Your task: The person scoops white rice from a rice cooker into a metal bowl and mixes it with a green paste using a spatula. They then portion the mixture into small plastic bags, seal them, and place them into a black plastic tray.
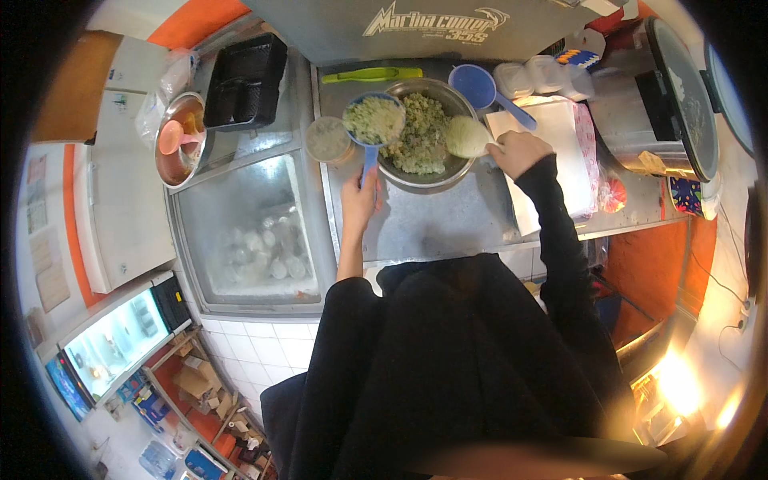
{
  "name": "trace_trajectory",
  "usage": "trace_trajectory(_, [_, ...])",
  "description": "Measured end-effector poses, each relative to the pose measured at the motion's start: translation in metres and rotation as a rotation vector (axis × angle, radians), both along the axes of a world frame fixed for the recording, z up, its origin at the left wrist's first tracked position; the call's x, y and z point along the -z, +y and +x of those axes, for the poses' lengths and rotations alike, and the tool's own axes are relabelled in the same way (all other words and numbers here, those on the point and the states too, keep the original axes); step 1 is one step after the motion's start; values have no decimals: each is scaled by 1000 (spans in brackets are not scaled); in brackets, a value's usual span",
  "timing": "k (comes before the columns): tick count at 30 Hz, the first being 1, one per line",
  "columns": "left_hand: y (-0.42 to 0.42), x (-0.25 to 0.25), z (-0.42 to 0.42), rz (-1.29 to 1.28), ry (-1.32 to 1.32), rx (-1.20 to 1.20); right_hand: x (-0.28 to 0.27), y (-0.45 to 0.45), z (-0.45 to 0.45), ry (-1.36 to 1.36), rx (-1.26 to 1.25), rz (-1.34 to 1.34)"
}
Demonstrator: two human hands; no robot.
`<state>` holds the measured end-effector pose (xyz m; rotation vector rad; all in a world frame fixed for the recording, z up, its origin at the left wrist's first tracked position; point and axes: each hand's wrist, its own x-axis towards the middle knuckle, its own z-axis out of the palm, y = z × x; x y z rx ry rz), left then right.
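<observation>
My left hand (359, 198) grips the handle of a blue plastic scoop (371, 155). Its bowl is heaped with a pale green, chopped-looking food (373, 120) and hangs over the left rim of a steel mixing bowl (427, 181). More of a similar greenish mix (420, 135) lies inside the bowl. In my right hand (521, 153) is a pale rice paddle (468, 137), its broad blade above the bowl's right side. A round translucent tub (329, 139) stands left of the scoop. Behind the bowl rests a second blue scoop (474, 85), its handle pointing right.
Green tongs (372, 75) lie before a grey cooler box (438, 36). White paper sheets (546, 156), small lidded containers (540, 77) and a large steel rice cooker (636, 108) stand right. Leftward are a glass-topped freezer (246, 240), a black tray (246, 81) and a metal bowl (174, 165) holding a pink scoop.
</observation>
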<state>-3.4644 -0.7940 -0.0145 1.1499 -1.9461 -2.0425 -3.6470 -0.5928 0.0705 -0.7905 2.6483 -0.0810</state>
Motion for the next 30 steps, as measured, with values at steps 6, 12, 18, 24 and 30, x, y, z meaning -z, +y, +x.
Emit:
trace_trajectory(6, [4,8,-14,-51,80,8,45,-31,10,-162,-27,37])
trace_trajectory(12, [11,14,-14,45,69,-18,84,-46,26,-304,68,-152])
trace_trajectory(18, [11,16,-14,69,86,0,84,-58,36,-308,111,-221])
trace_trajectory(24, [9,-17,-14,1,85,-95,77,-25,22,-320,207,-448])
trace_trajectory(30, [-1,-11,-10,-243,-72,69,16,-31,36,84,145,-398])
